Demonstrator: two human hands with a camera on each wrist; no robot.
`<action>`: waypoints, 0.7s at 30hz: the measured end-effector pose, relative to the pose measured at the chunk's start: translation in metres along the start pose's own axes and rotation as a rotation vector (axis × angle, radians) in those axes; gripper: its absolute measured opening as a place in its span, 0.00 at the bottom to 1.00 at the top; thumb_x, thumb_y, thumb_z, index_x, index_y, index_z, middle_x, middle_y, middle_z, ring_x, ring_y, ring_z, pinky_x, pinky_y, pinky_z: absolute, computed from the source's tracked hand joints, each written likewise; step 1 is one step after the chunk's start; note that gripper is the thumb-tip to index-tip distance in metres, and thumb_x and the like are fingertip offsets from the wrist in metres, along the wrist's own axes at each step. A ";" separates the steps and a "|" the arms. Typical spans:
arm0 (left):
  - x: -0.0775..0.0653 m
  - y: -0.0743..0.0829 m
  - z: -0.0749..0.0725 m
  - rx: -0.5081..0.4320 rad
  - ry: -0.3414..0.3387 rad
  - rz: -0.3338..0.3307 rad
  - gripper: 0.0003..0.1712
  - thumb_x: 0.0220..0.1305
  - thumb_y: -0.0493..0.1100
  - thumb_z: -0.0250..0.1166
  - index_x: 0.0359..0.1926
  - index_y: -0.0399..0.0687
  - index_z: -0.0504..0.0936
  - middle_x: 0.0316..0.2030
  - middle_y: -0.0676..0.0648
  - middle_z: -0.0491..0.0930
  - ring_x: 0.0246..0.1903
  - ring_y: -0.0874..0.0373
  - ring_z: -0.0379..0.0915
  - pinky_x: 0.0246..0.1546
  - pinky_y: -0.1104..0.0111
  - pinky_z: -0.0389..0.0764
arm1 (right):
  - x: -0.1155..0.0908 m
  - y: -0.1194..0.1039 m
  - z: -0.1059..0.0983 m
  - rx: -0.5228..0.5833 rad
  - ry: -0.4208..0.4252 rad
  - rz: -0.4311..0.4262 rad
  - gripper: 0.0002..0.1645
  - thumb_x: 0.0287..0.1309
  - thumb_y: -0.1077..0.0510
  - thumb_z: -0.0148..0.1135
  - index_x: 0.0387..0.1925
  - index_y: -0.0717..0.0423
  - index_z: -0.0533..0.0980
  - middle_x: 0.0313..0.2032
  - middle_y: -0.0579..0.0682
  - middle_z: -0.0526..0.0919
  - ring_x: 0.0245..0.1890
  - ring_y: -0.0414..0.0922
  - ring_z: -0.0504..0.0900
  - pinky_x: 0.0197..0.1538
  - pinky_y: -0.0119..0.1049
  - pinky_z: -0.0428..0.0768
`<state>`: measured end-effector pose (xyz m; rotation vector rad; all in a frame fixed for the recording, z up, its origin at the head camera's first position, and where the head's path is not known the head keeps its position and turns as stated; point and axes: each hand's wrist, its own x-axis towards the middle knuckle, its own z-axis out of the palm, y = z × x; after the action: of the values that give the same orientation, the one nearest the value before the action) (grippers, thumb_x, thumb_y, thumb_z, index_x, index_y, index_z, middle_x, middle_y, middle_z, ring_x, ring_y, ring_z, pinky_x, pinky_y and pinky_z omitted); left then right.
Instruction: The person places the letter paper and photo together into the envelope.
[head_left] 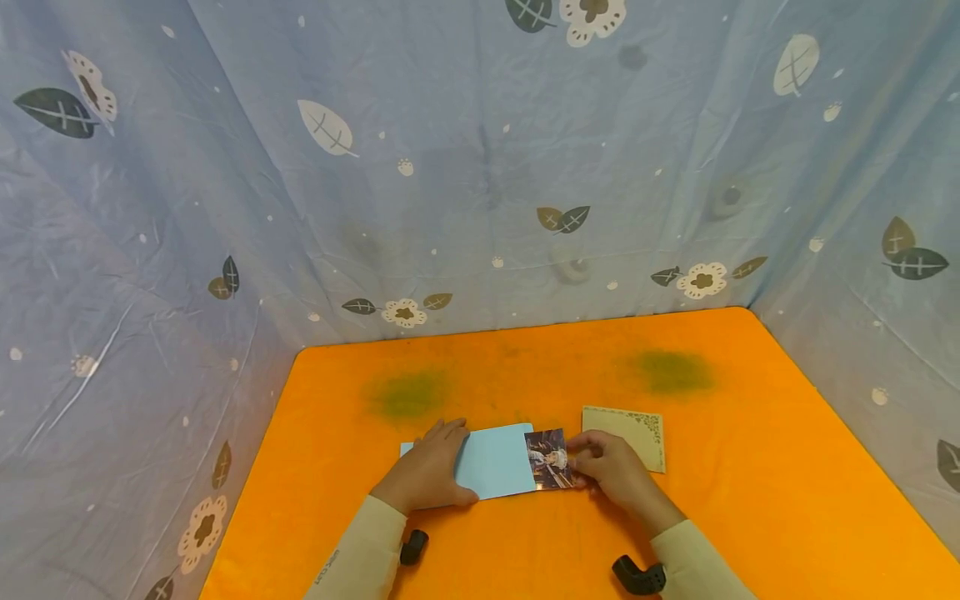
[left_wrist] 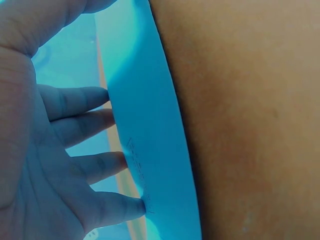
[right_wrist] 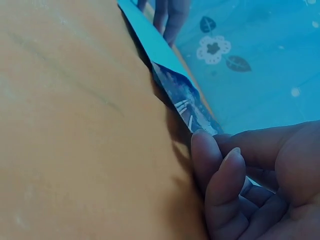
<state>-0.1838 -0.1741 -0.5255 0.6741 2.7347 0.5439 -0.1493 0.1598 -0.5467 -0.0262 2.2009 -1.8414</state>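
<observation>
A light blue envelope (head_left: pixel 497 463) lies lengthwise before me, with small print showing in the left wrist view. My left hand (head_left: pixel 431 468) spreads over its left part, thumb by the near edge and fairly straight fingers (left_wrist: pixel 95 167) touching the far edge. From the envelope's right end a dark, glossy photo (head_left: pixel 550 460) sticks out. The envelope's edge curves over the photo (right_wrist: pixel 180 95) in the right wrist view. My right hand (head_left: pixel 611 475) pinches the photo's right edge between thumb and fingers. The part of the photo inside the envelope is hidden.
A beige card (head_left: pixel 622 425) with a dark ornate corner lies behind my right hand, partly covered by it. Orange cloth covers the table (head_left: pixel 510 375). Blue patterned curtains (head_left: pixel 480 183) hang at the back and both sides. A black device sits at each wrist.
</observation>
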 end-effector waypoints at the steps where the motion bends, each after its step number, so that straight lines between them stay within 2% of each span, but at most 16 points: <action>1: 0.000 0.000 0.000 0.000 0.000 0.000 0.61 0.55 0.64 0.82 0.81 0.40 0.69 0.82 0.41 0.60 0.81 0.34 0.50 0.70 0.30 0.63 | 0.000 0.000 0.000 0.003 -0.003 0.003 0.14 0.77 0.69 0.62 0.59 0.72 0.80 0.31 0.56 0.85 0.27 0.54 0.84 0.27 0.38 0.82; 11: -0.001 0.002 0.000 -0.007 0.003 -0.004 0.60 0.55 0.62 0.82 0.80 0.39 0.69 0.82 0.40 0.60 0.81 0.33 0.50 0.71 0.30 0.63 | -0.001 -0.001 0.002 -0.006 -0.020 0.012 0.18 0.79 0.65 0.61 0.61 0.74 0.80 0.34 0.57 0.85 0.29 0.55 0.85 0.29 0.40 0.85; 16: -0.001 0.002 0.000 -0.004 0.003 -0.007 0.60 0.54 0.62 0.83 0.80 0.39 0.69 0.82 0.40 0.60 0.81 0.34 0.50 0.71 0.29 0.62 | -0.001 -0.001 0.004 -0.004 -0.060 -0.002 0.20 0.79 0.65 0.62 0.63 0.77 0.78 0.37 0.57 0.86 0.30 0.54 0.87 0.30 0.40 0.87; 21: -0.001 0.002 0.000 0.002 0.009 0.002 0.60 0.54 0.62 0.83 0.80 0.39 0.69 0.82 0.39 0.60 0.81 0.33 0.50 0.71 0.29 0.62 | -0.001 -0.001 0.007 -0.018 -0.062 -0.003 0.20 0.78 0.65 0.62 0.62 0.76 0.79 0.34 0.56 0.85 0.28 0.53 0.87 0.29 0.39 0.86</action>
<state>-0.1818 -0.1728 -0.5247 0.6771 2.7439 0.5458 -0.1473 0.1525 -0.5466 -0.0892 2.1767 -1.7979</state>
